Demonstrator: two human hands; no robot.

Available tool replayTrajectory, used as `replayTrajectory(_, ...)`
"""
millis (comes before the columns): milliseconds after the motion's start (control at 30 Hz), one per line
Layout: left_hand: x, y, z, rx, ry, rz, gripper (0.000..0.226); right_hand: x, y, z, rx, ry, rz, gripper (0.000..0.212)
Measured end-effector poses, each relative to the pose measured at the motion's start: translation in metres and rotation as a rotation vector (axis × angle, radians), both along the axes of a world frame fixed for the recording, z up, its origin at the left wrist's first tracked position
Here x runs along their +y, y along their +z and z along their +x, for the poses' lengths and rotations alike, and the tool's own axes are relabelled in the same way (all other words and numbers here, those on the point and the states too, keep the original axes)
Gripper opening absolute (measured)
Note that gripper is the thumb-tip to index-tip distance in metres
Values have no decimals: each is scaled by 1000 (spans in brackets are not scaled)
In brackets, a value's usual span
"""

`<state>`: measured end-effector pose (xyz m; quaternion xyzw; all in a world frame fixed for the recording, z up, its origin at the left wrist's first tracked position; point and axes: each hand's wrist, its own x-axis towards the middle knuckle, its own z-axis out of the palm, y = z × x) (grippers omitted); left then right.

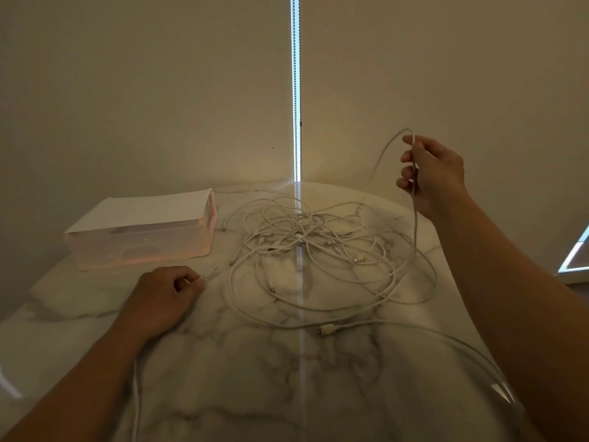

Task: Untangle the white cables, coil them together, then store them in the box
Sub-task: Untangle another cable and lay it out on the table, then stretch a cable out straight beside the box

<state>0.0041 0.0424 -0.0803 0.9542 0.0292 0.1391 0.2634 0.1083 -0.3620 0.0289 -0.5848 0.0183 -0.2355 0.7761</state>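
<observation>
Marble-look tabletop (223, 362) against drawn roller blinds, bright slit and bead chain (296, 90) down the middle. White cables (306, 244) lie as one loose knot mid-table, between the hands: down-left of the right hand (433, 177), up-right of the left hand (165, 295). Right hand is raised off the table, fingers curled round one strand (415, 224); it drops near-vertical from the fist into the outer loop on the knot's right side. Left hand is low on the table, pinching a plug end (208, 277) that points toward the knot. A loose connector (325, 330) sits nearer the wearer than either hand. Translucent box (140, 237), white lid looks on, is just beyond the left hand, so left is nearer for stowing. Judgement: untangling barely started, nothing coiled. Next pull should follow the raised strand's axis, up and away from the knot; risk is cinching the crossings tight
</observation>
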Motion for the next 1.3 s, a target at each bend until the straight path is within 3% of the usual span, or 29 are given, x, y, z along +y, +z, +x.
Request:
replayTrajectory(133, 0, 1, -1, -9, -1, -2, 12, 8, 6, -9, -232, 118, -66, 23)
replayTrajectory(200, 0, 1, -1, -11, -1, 7, 12, 10, 8, -7, -236, 133, -85, 23)
replayTrajectory(400, 1, 1, 0, -4, 7, 6, 12, -6, -5, 2, 323, -55, -220, 19)
replayTrajectory(533, 0, 2, 0, 1, 10, 21, 12, -9, -11, -7, 377, -27, -438, 21)
replayTrajectory(767, -3, 3, -1, 1, 6, 34, 12, -13, 4, -18, 425, 395, -788, 20)
replayTrajectory(833, -4, 4, -1, -2, 4, 28, 12, -12, 7, -20, 461, 486, -921, 19)
replayTrajectory(1067, -4, 4, -2, -6, 0, 34, 12, 5, -2, -28, 553, 800, -1695, 21)
replayTrajectory(1200, -4, 4, -3, -9, 4, 30, 12, 18, -10, -29, 622, 663, -1905, 20)
replayTrajectory(1300, -3, 3, -2, -14, 9, 31, 12, 23, -20, -31, 684, 512, -2084, 30)
